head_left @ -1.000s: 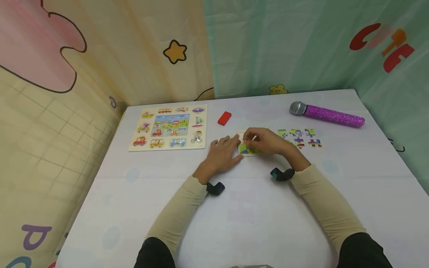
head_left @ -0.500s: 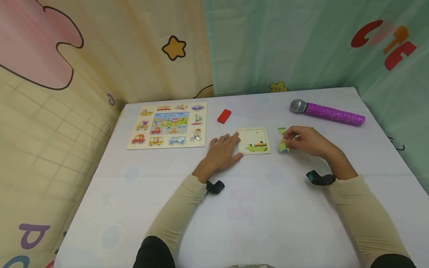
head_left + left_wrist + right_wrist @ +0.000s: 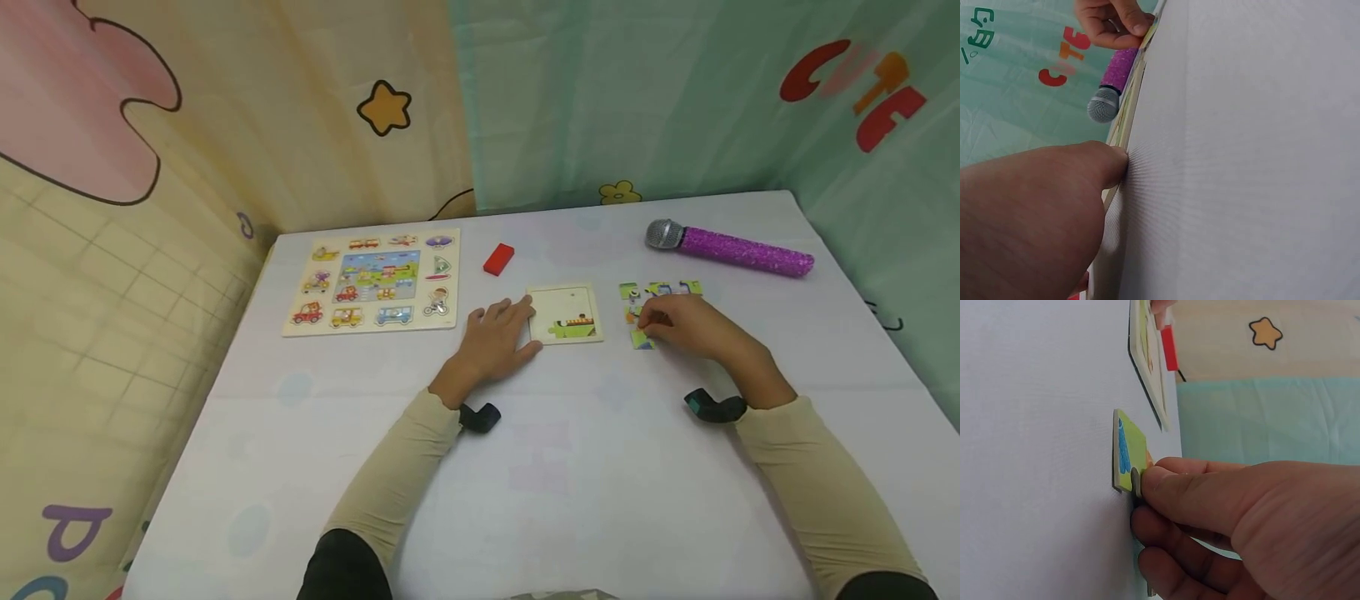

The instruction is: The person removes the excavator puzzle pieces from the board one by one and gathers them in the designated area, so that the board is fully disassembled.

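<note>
My left hand [image 3: 495, 340] lies with fingers spread on the table, its fingertips and thumb touching the left edge of a small puzzle board [image 3: 551, 308]. One green piece with a train picture [image 3: 573, 327] sits in the board's lower right. To the right, my right hand [image 3: 686, 323] pinches a green-and-blue puzzle piece [image 3: 1130, 447] between thumb and index finger, low at the table surface. Other loose puzzle pieces [image 3: 628, 292] lie just beyond that hand, which partly covers them. In the left wrist view, the left thumb [image 3: 1113, 164] presses against the board's edge.
A larger vehicle puzzle board [image 3: 300, 287] lies at the back left. Between the two boards is a red block [image 3: 498, 259]. At the back right lies a purple glittery microphone [image 3: 742, 250]. Curtains [image 3: 600, 108] hang behind the table.
My right hand has moved right from the small board to the loose pieces, carrying the green-and-blue piece, then lowered it slightly toward me. The left hand stays in place.
</note>
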Available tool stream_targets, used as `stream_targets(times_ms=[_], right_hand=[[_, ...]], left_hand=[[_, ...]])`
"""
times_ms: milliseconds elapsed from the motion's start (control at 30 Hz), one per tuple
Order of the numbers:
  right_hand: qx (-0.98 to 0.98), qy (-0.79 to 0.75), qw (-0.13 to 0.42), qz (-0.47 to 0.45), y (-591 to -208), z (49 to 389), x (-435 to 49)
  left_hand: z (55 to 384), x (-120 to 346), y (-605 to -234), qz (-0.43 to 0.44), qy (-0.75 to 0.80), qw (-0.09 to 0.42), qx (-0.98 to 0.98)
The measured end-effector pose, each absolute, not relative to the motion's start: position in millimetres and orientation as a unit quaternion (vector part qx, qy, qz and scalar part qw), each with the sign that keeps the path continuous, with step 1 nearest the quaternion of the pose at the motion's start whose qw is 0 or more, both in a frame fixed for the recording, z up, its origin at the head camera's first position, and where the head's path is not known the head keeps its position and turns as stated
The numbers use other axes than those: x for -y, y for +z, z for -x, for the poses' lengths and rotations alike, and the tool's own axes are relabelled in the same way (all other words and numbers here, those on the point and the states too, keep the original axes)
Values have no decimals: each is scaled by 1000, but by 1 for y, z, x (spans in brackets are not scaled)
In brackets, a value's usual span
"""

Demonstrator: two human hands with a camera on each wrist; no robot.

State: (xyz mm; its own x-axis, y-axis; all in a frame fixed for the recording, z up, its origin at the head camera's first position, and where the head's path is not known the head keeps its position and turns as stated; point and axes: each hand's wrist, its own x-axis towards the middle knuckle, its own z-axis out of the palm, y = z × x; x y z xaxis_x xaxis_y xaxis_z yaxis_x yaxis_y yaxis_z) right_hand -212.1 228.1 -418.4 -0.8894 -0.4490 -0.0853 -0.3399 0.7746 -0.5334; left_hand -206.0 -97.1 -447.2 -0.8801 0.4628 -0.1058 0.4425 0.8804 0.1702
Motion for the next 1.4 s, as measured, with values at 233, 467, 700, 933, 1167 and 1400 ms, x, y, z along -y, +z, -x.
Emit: stream_targets(times_ms=[233, 467, 700, 933, 1167, 1400], right_hand=[[-941, -237, 110, 213, -415, 211, -223], [-942, -229, 101, 221, -414, 210, -219], [-939, -243, 104, 218, -412, 210, -217], [-924, -266, 78, 264, -407, 207, -199], [-919, -218, 94, 314, -414, 224, -150], [-918, -190, 111, 329, -419, 231, -126]], left_hand=[[207, 97, -448, -234, 71, 71, -967], [206, 98, -448, -230, 71, 75, -968], [205, 100, -448, -231, 74, 73, -967], [207, 96, -453, -237, 81, 69, -966], [206, 94, -452, -232, 80, 79, -966], [207, 98, -452, -235, 72, 70, -967]])
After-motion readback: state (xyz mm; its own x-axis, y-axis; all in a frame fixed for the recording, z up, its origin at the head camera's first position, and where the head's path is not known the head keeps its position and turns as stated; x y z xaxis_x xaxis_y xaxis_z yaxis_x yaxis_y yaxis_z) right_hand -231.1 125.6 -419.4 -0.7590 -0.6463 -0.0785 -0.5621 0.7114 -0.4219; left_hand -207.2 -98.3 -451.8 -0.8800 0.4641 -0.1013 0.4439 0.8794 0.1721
